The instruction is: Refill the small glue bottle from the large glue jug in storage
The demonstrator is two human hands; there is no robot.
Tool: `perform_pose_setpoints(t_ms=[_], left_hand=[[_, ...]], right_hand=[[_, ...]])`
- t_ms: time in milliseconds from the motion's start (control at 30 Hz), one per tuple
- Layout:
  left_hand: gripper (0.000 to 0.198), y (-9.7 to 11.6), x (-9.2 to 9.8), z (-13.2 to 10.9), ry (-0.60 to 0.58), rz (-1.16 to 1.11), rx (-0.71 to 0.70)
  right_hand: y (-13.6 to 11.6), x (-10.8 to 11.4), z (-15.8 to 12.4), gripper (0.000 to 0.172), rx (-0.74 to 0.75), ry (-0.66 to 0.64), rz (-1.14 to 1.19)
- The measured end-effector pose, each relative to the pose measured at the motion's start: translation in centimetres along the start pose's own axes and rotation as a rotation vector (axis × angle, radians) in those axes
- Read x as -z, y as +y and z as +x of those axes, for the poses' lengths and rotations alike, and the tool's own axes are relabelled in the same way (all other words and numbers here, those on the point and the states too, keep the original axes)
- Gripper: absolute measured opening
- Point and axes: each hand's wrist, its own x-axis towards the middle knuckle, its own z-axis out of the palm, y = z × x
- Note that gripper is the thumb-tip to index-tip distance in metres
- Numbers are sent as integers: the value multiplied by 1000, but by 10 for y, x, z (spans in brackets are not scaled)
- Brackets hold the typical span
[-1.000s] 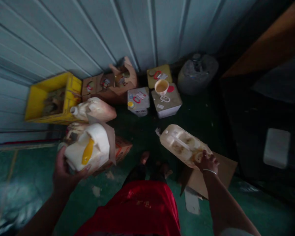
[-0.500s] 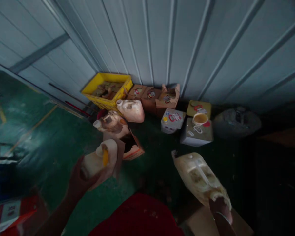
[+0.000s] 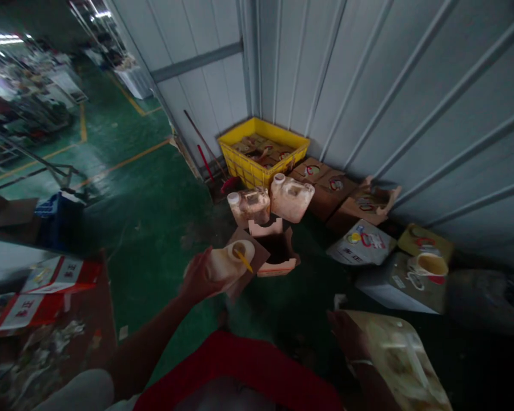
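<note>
Since ½ sec ago the view's swung left, & R hand [image 3: 349, 337] has shifted from the big jug's [image 3: 400, 348] cut end toward its capped end; white container [image 3: 225, 265] is still up in L hand [image 3: 199, 277]. Container's tipped, yellow piece [image 3: 244, 262] at its round opening, not set down yet, so I'd call this handling approx. mid-way; can't see anything clearly finished. It sits right in L hand, fingers curled part-closed round one side, thumb n/v. R hand's dark & blurred, by the jug's edge; can't tell how open, or if it's gripping. Cardboard sheet [image 3: 259, 257] is just behind the container, btwn it & the open box [image 3: 278, 269]; can't tell if they're joined. Beyond box: browned jug [image 3: 252, 208] & pinkish jug [image 3: 292, 200] side by side, upright-ish, nr yellow crate [image 3: 249, 171]. Off to right: grey tin [image 3: 362, 245], & bowl [image 3: 430, 265] on another tin [image 3: 405, 285].
</note>
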Motion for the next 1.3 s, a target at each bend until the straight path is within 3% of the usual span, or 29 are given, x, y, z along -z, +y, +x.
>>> perform_pose_setpoints(t_ms=[100, 200, 267, 367, 533, 600, 700, 800, 1100, 1300], left_hand=[[105, -58, 26, 16, 20, 20, -121], [104, -109, 54, 33, 35, 41, -143], [103, -137, 71, 42, 57, 42, -140], [102, -172, 86, 54, 89, 36, -146], [100, -212, 86, 77, 75, 83, -133], [97, -222, 84, 88, 48, 114, -137], [91, -234, 80, 109, 17, 165, -126], [89, -246, 78, 140, -6, 174, -154], [84, -259, 81, 256, 79, 79, -278], [92, -308, 76, 348, -66, -68, -430]], right_hand=[[-130, -14, 27, 33, 113, 7, 60], [-254, -27, 43, 49, 314, 45, 211], [-319, -33, 50, 63, 429, 29, 292], [-385, -41, 65, 70, 530, -26, 302], [-449, -59, 103, 41, 779, -39, 119], [-475, -62, 118, 38, 859, -59, -21], [-515, -56, 141, 33, 974, -65, -193], [-549, -47, 169, 29, 1069, 21, -255], [-586, -31, 257, 31, 858, -35, -243], [-631, -35, 308, 30, 614, 53, -316]])
